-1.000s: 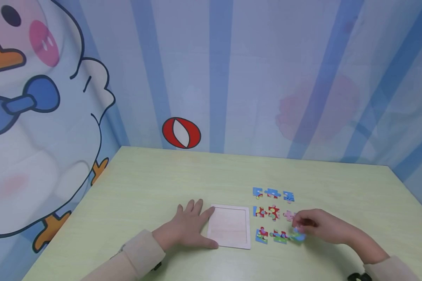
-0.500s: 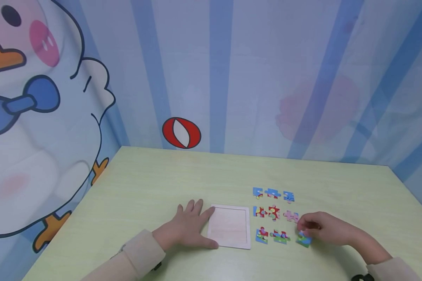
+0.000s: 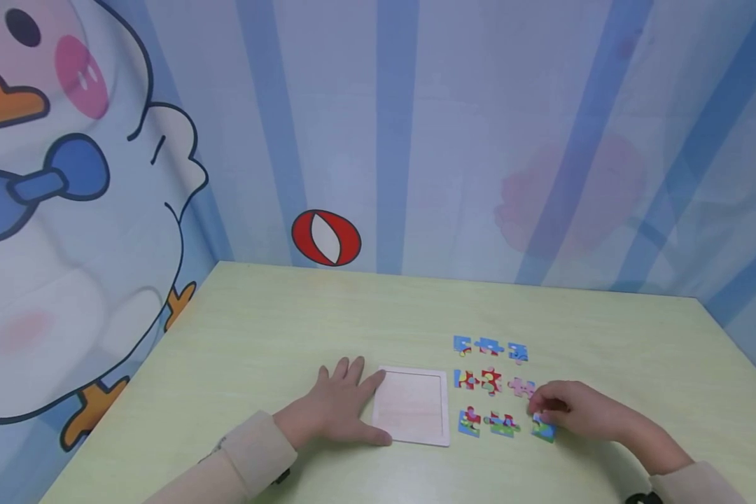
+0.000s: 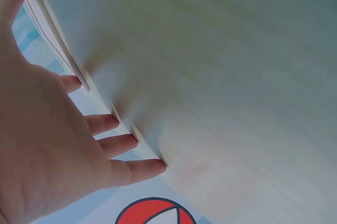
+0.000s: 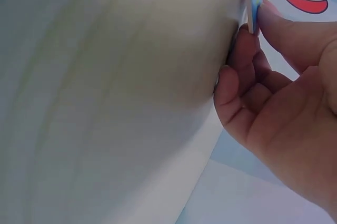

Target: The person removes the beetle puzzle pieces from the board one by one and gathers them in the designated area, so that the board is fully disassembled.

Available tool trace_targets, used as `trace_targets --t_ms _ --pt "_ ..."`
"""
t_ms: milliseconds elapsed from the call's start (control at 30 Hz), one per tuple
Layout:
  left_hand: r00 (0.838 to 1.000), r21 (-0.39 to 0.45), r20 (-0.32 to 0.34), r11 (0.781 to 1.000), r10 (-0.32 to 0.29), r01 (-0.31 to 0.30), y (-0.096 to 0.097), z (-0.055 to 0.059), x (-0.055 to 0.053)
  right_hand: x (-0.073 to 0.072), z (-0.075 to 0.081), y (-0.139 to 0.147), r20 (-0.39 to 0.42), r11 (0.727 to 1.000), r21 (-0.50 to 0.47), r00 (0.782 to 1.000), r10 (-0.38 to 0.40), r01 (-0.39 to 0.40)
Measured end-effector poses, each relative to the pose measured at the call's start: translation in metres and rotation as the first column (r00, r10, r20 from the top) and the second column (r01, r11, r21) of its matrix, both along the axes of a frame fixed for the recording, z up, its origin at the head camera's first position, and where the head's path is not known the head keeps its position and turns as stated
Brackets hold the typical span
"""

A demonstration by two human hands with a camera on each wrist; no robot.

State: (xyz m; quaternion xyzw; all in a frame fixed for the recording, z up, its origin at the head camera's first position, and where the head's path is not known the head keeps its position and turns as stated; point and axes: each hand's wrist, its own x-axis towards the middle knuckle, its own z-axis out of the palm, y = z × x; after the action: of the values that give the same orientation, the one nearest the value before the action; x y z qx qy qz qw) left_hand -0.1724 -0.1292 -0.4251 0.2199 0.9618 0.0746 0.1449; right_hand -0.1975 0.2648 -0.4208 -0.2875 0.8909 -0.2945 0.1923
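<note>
My left hand (image 3: 337, 409) lies with spread fingers at the left edge of a pale square puzzle frame (image 3: 445, 413), thumb and index finger touching it. In the left wrist view that hand (image 4: 58, 129) has its fingertips down on the table. My right hand (image 3: 582, 409) pinches a blue and green puzzle piece (image 3: 544, 428) at the right end of the near row. The right wrist view shows this piece (image 5: 252, 2) between thumb and fingers, tilted off the table, with the other fingers curled. Its far corner is hidden by the fingers.
Other puzzle pieces lie in three rows right of the frame: blue ones (image 3: 489, 346) at the back, a red one (image 3: 491, 381) and a pink one (image 3: 520, 387) in the middle, red-green ones (image 3: 502, 423) in front. A printed curtain (image 3: 327, 140) hangs behind the table (image 3: 302, 315).
The right hand has shifted slightly right with the piece, which has moved apart from its neighbour in the near row and turned a little. The left hand and frame have stayed in place.
</note>
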Motion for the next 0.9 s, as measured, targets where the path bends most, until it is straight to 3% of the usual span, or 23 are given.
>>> trace_targets --t_ms 333,900 --pt "1.0 0.008 0.006 1.0 0.0 0.0 0.0005 0.0001 -0.0015 -0.0008 -0.0044 -0.0036 -0.115 0.999 0.032 0.992 0.042 -0.038" --pt "1.0 0.004 0.011 1.0 -0.003 0.003 -0.0002 0.0018 -0.0032 0.0008 -0.0051 -0.0051 -0.133 0.999 0.029 0.99 0.042 -0.038"
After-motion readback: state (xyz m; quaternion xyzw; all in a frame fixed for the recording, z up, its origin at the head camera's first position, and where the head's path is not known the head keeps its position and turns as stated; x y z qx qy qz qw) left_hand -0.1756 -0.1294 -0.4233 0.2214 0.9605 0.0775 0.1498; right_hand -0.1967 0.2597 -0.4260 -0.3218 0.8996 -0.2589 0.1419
